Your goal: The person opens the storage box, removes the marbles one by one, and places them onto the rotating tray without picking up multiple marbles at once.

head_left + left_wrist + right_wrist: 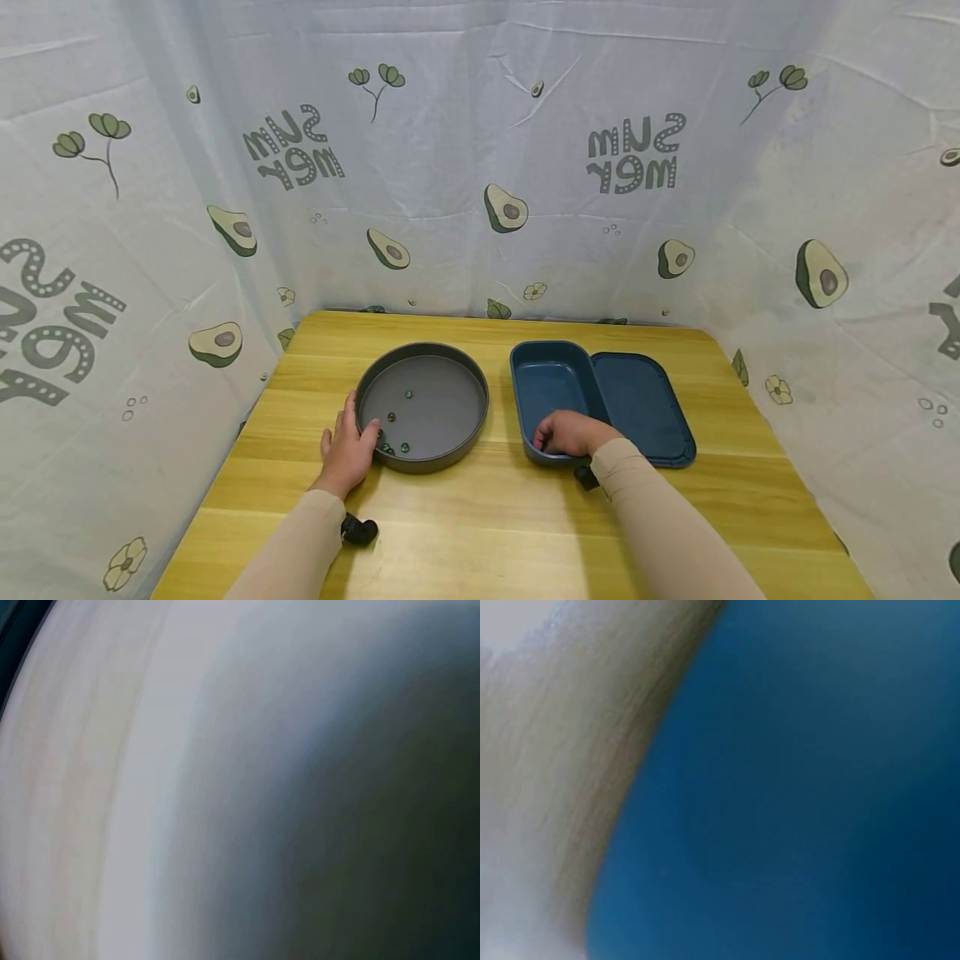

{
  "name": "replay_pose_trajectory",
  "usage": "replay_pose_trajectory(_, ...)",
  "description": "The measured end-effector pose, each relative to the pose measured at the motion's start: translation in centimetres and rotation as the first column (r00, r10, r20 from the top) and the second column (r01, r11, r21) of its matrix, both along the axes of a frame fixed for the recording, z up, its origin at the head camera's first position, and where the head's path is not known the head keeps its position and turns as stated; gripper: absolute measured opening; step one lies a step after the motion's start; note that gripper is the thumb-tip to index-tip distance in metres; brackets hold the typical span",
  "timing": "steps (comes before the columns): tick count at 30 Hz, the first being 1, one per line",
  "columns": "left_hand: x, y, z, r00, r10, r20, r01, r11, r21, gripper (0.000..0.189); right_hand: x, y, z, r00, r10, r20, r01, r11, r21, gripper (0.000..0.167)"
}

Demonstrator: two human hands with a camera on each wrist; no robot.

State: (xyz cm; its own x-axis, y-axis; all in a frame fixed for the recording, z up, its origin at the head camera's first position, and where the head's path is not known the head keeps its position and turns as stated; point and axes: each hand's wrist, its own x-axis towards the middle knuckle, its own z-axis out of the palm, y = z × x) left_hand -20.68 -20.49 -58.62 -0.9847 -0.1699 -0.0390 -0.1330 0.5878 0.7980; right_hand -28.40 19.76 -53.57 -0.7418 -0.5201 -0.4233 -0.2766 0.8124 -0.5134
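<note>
A round dark grey pan (442, 400) stands at the left, with several small glassy marbles (405, 447) in it, mostly near its lower left wall. My left hand (347, 454) rests against the pan's left side, fingers extended along the outside and thumb at the rim. To the right is a deep blue rectangular box (547, 379). Into its near end reaches my right hand (573, 433), fingers bent downward and fingertips low inside; I cannot tell whether they hold anything. The left wrist view is blurred; in the right wrist view the blue box wall (780, 787) fills most of the frame.
A flat blue lid (645, 404) lies against the box's right side. Both stand on a yellow wood-grain table (465, 533). A white curtain (450, 150) with avocado prints hangs behind and at both sides. Black wrist cameras (360, 531) sit below the hands.
</note>
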Motion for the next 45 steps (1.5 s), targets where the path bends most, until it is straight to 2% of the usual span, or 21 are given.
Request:
replay_pose_trajectory(7,0.0,-0.1,-0.2,0.999,-0.001,-0.042,0.002,1.000,0.023,0.079,0.0,0.1,-0.1,1.000,0.001,0.003,-0.001,1.000,-0.014,0.016)
replay_pose_trajectory(18,0.0,0.1,0.1,1.000,0.001,-0.013,-0.001,1.000,0.007,0.077,-0.1,0.1,-0.1,1.000,-0.009,-0.003,0.009,1.000,-0.009,0.014)
replay_pose_trajectory(23,0.0,0.1,0.5,0.999,0.000,0.040,0.001,1.000,-0.012,0.076,0.0,0.5,-0.1,0.999,-0.041,-0.019,0.039,0.997,-0.069,0.009)
replay_pose_trajectory(36,0.0,0.1,0.6,0.999,0.003,0.042,-0.002,1.000,-0.019,0.076,-0.5,0.0,1.0,0.980,-0.191,-0.061,0.172,0.958,-0.231,0.006)
replay_pose_trajectory(43,0.0,0.3,0.3,1.000,0.008,-0.014,-0.008,1.000,-0.003,0.077,-0.3,-1.3,1.7,0.966,-0.240,-0.093,0.199,0.926,-0.319,0.008)
replay_pose_trajectory(45,0.0,0.3,0.2,1.000,0.009,-0.012,-0.009,1.000,-0.005,0.077,-0.2,-1.7,1.8,0.963,-0.250,-0.101,0.203,0.919,-0.339,0.007)
